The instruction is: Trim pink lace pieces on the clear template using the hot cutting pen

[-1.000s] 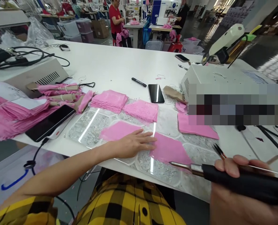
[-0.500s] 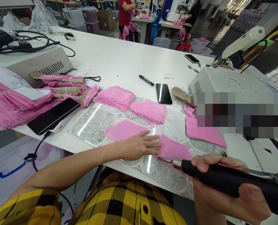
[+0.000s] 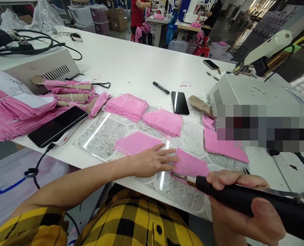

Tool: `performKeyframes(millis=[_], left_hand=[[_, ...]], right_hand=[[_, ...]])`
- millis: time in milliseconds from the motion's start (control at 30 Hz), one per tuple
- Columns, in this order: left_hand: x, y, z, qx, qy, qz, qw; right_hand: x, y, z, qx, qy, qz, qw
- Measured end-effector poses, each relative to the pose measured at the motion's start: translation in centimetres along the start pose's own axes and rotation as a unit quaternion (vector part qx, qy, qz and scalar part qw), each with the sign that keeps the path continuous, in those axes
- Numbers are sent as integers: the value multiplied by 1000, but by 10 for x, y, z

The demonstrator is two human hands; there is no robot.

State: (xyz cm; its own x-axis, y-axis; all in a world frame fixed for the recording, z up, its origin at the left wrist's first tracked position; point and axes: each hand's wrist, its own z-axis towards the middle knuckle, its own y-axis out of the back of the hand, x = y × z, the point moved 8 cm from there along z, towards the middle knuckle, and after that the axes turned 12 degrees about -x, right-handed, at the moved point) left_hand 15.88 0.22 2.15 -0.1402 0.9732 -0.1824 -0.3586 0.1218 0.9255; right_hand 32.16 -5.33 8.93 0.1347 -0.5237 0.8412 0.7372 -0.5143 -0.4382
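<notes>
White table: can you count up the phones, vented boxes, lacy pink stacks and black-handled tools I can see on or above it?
Phones: 3
Vented boxes: 2
Lacy pink stacks: 2
Black-handled tool, in the right hand: 1
Total in view: 8

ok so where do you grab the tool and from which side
Take the tool by its thick black handle, coming from the right, where the right hand holds it. The handle runs off rightward, while the slim metal tip points left, at the edge of a pink piece, so that end is probably best left clear.
</notes>
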Motion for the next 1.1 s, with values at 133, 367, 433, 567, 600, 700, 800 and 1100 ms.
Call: performKeyframes(millis=[133, 367, 433, 567, 600, 700, 800, 1100], left_hand=[[-2, 5, 4, 7, 5, -4, 1000], [25, 54, -23, -54, 109, -39, 992], [32, 62, -43, -64, 129, -42, 989], [35, 55, -73, -27, 148, -43, 988], [34, 51, -76, -16, 151, -43, 987], [32, 43, -79, -3, 152, -49, 987], [31, 42, -78, -8, 150, -57, 987], [31, 46, -79, -30, 132, -56, 989]], right_hand=[[1, -3, -2, 11, 4, 0, 1000], [0, 9, -3, -8, -1, -7, 1000], [-3, 11, -4, -12, -8, -8, 1000], [-7, -2, -5, -4, -8, 8, 1000], [-9, -7, -6, 2, -12, 14, 1000], [-14, -23, -7, 13, -23, 28, 999], [-18, -33, -8, 18, -12, 33, 999], [-29, -39, -10, -25, -29, 29, 999]])
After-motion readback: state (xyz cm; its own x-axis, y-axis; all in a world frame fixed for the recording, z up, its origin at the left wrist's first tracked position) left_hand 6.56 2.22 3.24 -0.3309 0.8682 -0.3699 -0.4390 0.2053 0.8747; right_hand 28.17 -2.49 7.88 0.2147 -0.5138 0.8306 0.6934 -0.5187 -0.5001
